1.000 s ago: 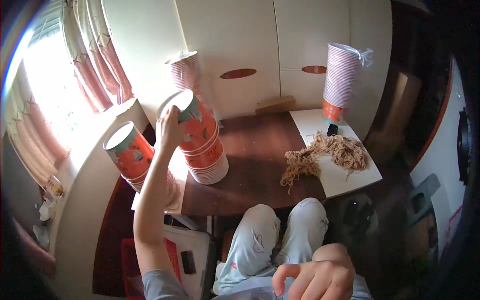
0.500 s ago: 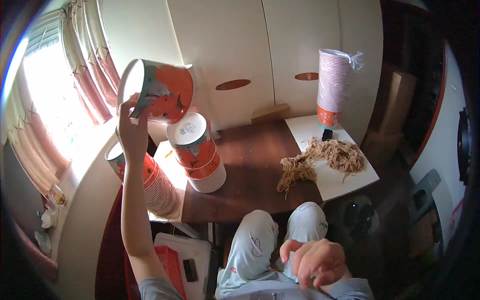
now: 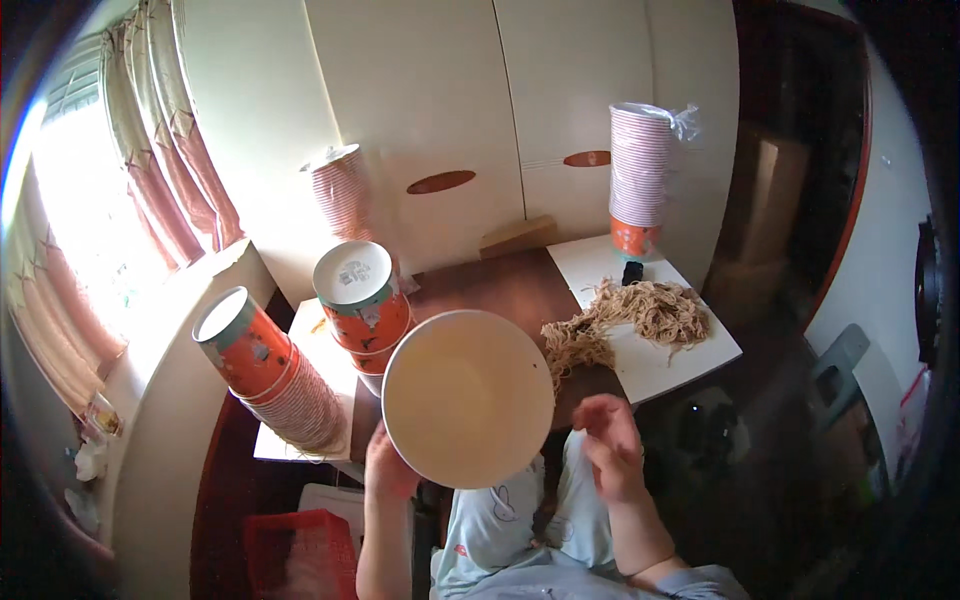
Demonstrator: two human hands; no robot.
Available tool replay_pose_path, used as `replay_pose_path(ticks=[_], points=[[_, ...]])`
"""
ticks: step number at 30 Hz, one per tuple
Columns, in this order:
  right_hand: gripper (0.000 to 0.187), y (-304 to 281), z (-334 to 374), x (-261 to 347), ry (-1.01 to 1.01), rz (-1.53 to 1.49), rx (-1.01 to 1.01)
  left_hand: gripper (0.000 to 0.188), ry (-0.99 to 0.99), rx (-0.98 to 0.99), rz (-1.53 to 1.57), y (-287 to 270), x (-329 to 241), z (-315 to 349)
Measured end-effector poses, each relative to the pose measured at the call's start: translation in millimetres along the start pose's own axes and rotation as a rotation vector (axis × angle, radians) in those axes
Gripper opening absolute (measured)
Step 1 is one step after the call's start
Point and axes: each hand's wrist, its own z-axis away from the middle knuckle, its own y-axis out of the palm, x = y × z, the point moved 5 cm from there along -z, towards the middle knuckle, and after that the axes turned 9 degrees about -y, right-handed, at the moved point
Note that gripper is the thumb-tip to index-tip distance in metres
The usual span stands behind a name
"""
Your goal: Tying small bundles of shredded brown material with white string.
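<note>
A paper bucket (image 3: 468,400) is held over my lap, its round mouth turned up toward me and its pale inside bare. My left hand (image 3: 390,470) grips its left side; the fingers beneath are partly hidden. To the right of the rim my right hand (image 3: 612,445) is raised, open and holding nothing, with fingers loosely bent. Upside-down orange and green buckets make up a leaning stack (image 3: 255,350) at the left and another stack (image 3: 365,312) nearer the middle, partly covered by the held bucket. Tangled tan string (image 3: 660,312) lies on the right of the table.
A wrapped tall bucket stack (image 3: 640,165) stands at the back right, beside a small black object (image 3: 632,273). Another stack (image 3: 340,195) rises at the back left. The brown table (image 3: 490,285) backs onto pale cabinet doors. Below left sits a red basket (image 3: 300,555).
The bucket has come down from the upper left to above my lap, its mouth now facing me. My right hand has risen toward it and opened out.
</note>
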Motion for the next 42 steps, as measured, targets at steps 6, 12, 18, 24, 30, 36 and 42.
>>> replay_pose_path(ticks=[6,12,18,24,30,36,42], points=[[0.058,-5.1,-2.3,-11.6,0.082,-0.086,-0.078,0.019,-0.126,0.028,0.075,2.6,51.0,8.5],[0.047,-59.0,7.4,0.9,0.306,-0.097,-0.255,0.040,-0.328,0.056,-0.256,28.0,93.2,31.7],[0.053,-96.1,9.7,-38.0,0.438,0.193,0.092,0.055,-0.001,0.236,-0.755,39.9,78.6,33.5],[0.046,-91.9,37.2,-84.0,0.625,0.471,0.212,0.054,-0.109,0.200,-0.900,27.9,104.6,32.7],[0.029,-90.4,-23.7,-95.1,0.402,0.590,0.342,0.051,-0.019,0.086,-1.156,31.5,96.6,33.5],[0.021,-81.8,-102.3,-178.0,-0.003,1.347,0.861,0.048,-0.066,0.092,-1.185,34.8,101.4,27.1],[0.016,-70.5,-117.4,-219.4,-0.084,1.825,1.170,0.041,0.172,0.063,-0.976,22.1,64.1,11.5]])
